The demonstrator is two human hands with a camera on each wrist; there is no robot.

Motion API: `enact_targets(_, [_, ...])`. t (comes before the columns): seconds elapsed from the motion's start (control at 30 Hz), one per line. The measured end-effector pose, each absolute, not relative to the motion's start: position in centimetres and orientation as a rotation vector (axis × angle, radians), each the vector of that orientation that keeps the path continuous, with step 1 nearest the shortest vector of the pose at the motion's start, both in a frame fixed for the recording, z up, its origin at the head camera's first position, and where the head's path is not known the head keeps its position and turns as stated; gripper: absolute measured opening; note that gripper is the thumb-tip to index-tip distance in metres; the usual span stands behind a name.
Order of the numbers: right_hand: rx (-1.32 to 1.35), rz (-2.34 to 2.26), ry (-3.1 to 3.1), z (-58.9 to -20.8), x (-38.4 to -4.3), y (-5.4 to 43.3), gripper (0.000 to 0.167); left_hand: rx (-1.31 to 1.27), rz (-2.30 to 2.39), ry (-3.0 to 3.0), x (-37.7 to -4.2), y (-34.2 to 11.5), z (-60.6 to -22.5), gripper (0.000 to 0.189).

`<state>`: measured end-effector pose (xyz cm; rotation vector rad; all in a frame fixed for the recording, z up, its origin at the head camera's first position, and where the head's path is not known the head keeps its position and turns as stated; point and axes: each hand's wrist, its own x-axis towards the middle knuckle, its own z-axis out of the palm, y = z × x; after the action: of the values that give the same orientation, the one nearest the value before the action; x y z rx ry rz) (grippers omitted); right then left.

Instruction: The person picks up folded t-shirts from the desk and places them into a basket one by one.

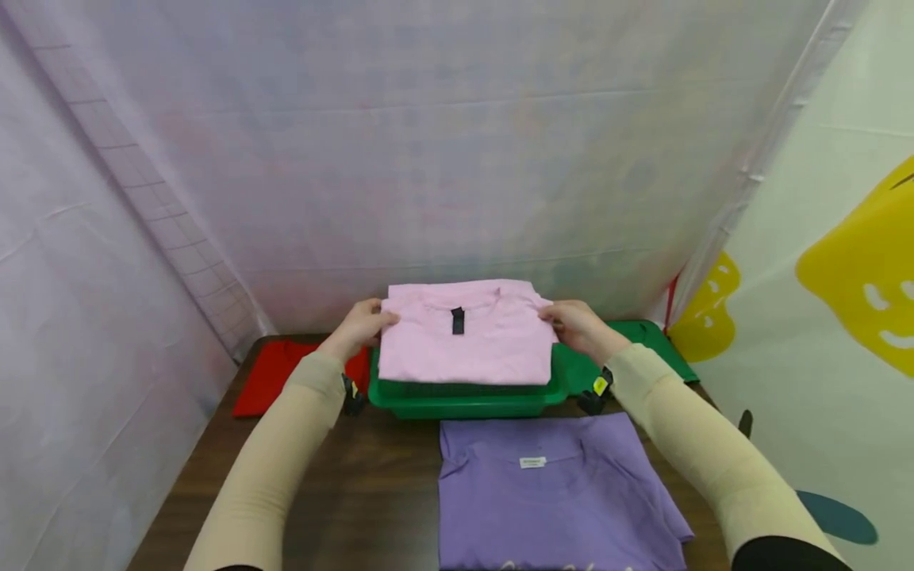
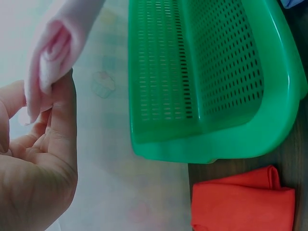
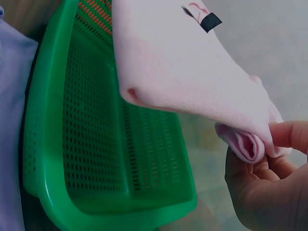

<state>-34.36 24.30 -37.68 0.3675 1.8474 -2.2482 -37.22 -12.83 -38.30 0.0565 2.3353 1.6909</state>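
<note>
A folded pink T-shirt (image 1: 464,349) with a black neck label is held up above a green perforated basket (image 1: 464,406). My left hand (image 1: 362,323) pinches its left edge between thumb and fingers. At the opposite edge, my right hand (image 1: 577,323) pinches the cloth the same way. In the left wrist view, the left hand (image 2: 43,159) grips a rolled fold of the pink cloth beside the basket (image 2: 216,147). The right wrist view has the right hand (image 3: 269,187) on a curled pink edge. The part of the basket's inside that shows holds nothing.
A purple T-shirt (image 1: 543,507) lies flat on the brown wooden table (image 1: 357,492) in front of the basket. Red folded cloth (image 1: 267,377) lies left of the basket, and green cloth (image 1: 643,341) lies to its right. A pale curtain (image 1: 457,159) hangs behind the table.
</note>
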Motion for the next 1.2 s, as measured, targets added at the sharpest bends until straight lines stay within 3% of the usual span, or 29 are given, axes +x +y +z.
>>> enact_targets(0.1, [0.379,-2.215,1.888,-38.1,-34.7,24.4,0.028,0.058,1.681,2.339,-37.4,-12.7,-38.7,0.054])
enact_targets(0.3, [0.426,-2.183,1.918,-38.7,-35.5,24.4,0.013,0.036,1.656,2.362,-37.8,-12.6,-39.4,0.056])
enact_targets(0.43, [0.417,-2.165,1.936,-39.2,-36.0,24.2,0.023,0.02,1.639,2.363,-37.9,-12.8,-39.9,0.058])
enact_targets(0.77, [0.392,-2.087,2.037,-40.1,-36.1,23.7,0.025,-0.017,1.653,2.352,-38.2,-12.5,-41.2,0.05])
enact_targets(1.0, [0.399,-2.005,2.115,-40.7,-36.4,23.6,0.003,-0.021,1.646,2.36,-38.0,-12.2,-41.5,0.046])
enact_targets(1.2, [0.402,-1.96,2.168,-41.0,-36.4,23.6,0.004,-0.018,1.644,2.359,-37.8,-11.9,-41.7,0.045])
